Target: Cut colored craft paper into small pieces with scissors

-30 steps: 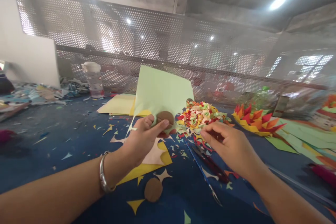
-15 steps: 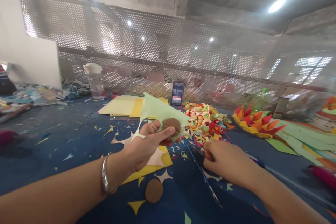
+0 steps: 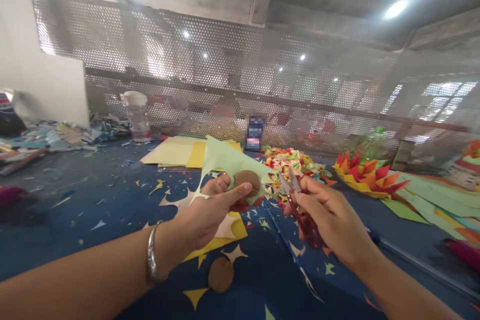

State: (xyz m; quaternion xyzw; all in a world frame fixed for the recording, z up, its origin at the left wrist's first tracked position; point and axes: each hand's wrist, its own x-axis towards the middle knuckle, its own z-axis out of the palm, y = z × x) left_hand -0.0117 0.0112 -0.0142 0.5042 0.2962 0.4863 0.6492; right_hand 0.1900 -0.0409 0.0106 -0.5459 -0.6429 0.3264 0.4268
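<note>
At the far left, behind the blue table [image 3: 123, 200], we see a lidded bottle [image 3: 137, 116] standing in front of a perforated screen [image 3: 210, 65]. Nearer us, a second brown disc [image 3: 221, 274] lies on the table among paper scraps. Our left hand [image 3: 208, 207] pinches a pale green sheet [image 3: 225, 157] together with a brown disc [image 3: 246, 183], thumb pressed on the disc, above a yellow sheet [image 3: 228, 235]. Just right of it, a blue stick [image 3: 281, 235] lies on the table, and behind that sits a heap of coloured paper pieces [image 3: 290, 160]. Our right hand [image 3: 324, 212] grips red-handled scissors [image 3: 302, 210], blades parted and pointing up beside the green sheet. Farther right rests a red, orange and yellow folded-paper piece [image 3: 369, 175].
</note>
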